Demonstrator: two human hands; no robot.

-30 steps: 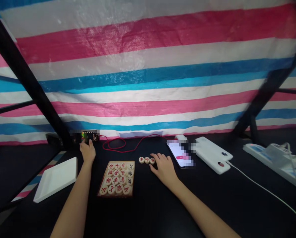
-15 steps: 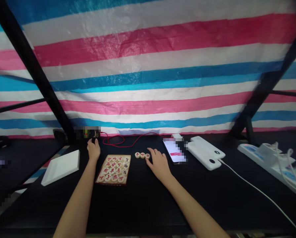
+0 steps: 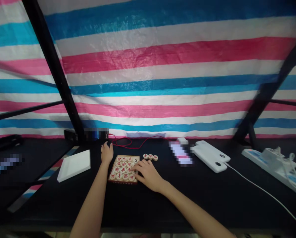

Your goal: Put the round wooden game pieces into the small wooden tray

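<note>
A wooden tray (image 3: 112,179) full of several round chess pieces with red marks lies on the black table (image 3: 163,201). My right hand (image 3: 147,173) rests over the tray's right edge, fingers curled onto the pieces there. My left hand (image 3: 107,153) lies flat on the table just beyond the tray's far left corner, fingers stretched out, holding nothing. Three loose pieces (image 3: 150,157) sit in a row beyond the tray, to the right.
A white lid (image 3: 74,165) lies left of the tray. A small black device (image 3: 95,134) with a red cable (image 3: 128,142) is at the back. A phone (image 3: 181,152), a white charger pad (image 3: 211,155) and a power strip (image 3: 274,163) lie to the right. Black frame bars stand on both sides.
My left hand has drawn back from the black device to the table beside the tray. My right hand has moved left from the three loose pieces onto the tray's right edge.
</note>
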